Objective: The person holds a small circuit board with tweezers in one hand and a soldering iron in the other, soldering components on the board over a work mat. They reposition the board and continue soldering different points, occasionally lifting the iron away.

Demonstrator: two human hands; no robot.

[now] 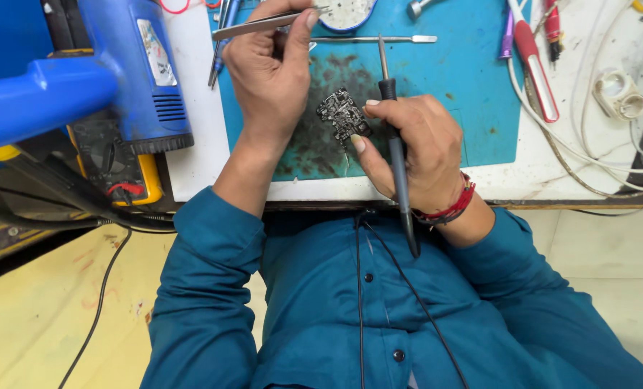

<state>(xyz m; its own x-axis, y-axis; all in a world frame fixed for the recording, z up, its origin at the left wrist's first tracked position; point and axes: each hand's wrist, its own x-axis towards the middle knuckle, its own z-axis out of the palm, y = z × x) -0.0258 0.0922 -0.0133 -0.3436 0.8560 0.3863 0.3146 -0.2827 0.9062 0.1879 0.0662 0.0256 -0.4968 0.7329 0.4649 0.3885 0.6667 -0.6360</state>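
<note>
At nine o'clock a blue heat gun (83, 79) crowds the bench edge; the left hand (271, 72) pinches closed tweezers (260, 24) at twelve o'clock. At centre, the right hand (408, 151) grips a soldering iron (396, 144) and pins a small dark circuit board (343, 115) on the blue mat (451, 86) with its fingertips. A steadier board likely helps; open mat lies toward three o'clock, before the white cables (588, 151)

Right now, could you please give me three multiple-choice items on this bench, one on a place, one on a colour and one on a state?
1. Where does the circuit board lie?
A. on the blue mat
B. on the floor
C. in a drawer

2. What colour is the heat gun?
A. green
B. blue
C. white

3. What does the left hand hold?
A. nothing
B. a cup
C. tweezers

Answers: 1 A, the board rests on the mat; 2 B, its body is blue; 3 C, the fingers pinch the tweezers, while the right hand grips the soldering iron.
</note>
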